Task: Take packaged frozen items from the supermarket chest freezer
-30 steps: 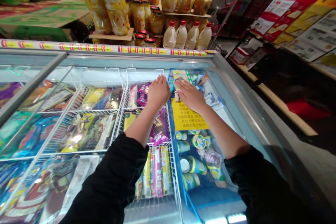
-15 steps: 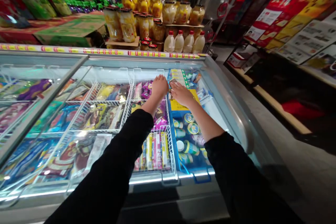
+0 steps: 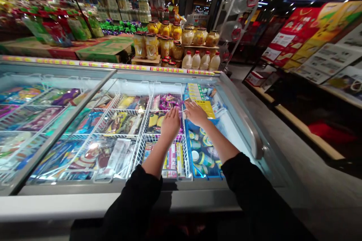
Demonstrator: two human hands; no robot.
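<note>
Purple ice-cream packets [image 3: 169, 101] lie in a white wire basket [image 3: 141, 147], just beyond the left hand [image 3: 170, 124], with more purple wrapping at its right side. Both this hand and the right hand [image 3: 196, 113] are flattened, palms down and fingers straight, with no visible hold on anything; whether they rest on a surface cannot be told. A yellow sign [image 3: 207, 108] shows just beyond and right of the right hand. Nearer than that hand, a blue basket [image 3: 193, 125] holds round-lidded cups [image 3: 206, 160]. Left of both hands, a slanting metal frame bar [image 3: 70, 123] crosses over more wrapped ice creams [image 3: 120, 154].

Nearer than the hands, the chest freezer's front rim [image 3: 203, 200] passes under the forearms. A curved metal rail [image 3: 251, 133] bounds the right side, and a price strip [image 3: 166, 69] lines the far edge. Past it, well beyond the hands, stand red-capped bottles [image 3: 196, 61] and fruit jars [image 3: 151, 47]. Grey floor [image 3: 296, 145] runs well right of the hands, between freezer and red gift boxes [image 3: 285, 39].
</note>
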